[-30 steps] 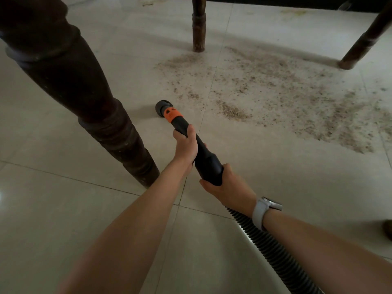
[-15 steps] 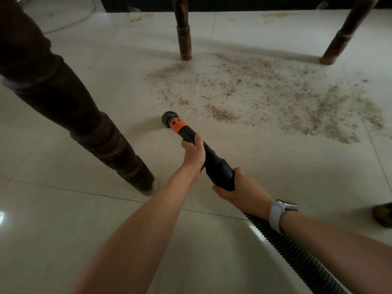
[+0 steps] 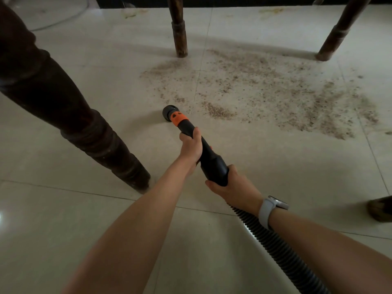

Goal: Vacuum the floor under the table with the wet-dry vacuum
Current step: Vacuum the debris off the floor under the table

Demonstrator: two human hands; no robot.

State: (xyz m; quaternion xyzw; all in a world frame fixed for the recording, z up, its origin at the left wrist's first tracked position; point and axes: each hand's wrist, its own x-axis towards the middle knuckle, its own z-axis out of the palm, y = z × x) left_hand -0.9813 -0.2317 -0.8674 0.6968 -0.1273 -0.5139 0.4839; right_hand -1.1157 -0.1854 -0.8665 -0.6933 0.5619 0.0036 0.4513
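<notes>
Since a second ago the view has tipped up a little, so more of the far floor shows, and the nozzle (image 3: 169,112) sits a touch nearer the debris; both hands keep their places on the wand. Left hand (image 3: 191,148) wraps the black wand (image 3: 209,158) just behind the orange collar (image 3: 179,119), fingers curled round it. Right hand (image 3: 232,187) grips the wider rear end where the ribbed hose (image 3: 282,249) joins, also curled tight. Hose trails back toward the lower right, passing under the watch (image 3: 270,210) on the right wrist.

Key relation: the wand's long axis runs from lower right up to upper left, nozzle at the far end, low at the tile floor (image 3: 63,230); contact cannot be told. Debris patch (image 3: 265,90) lies ahead and to the right of the nozzle, its nearest small heap (image 3: 218,112) just beside the tip on the right. Left hand is nearer the nozzle and likely steers; right hand likely pushes. Next move looks like a swing of the tip to the right.

Near table leg (image 3: 70,115) stands left of the wand, well apart. Middle leg (image 3: 179,28) and far right leg (image 3: 339,32) border the mess. Most debris is not yet cleared.
</notes>
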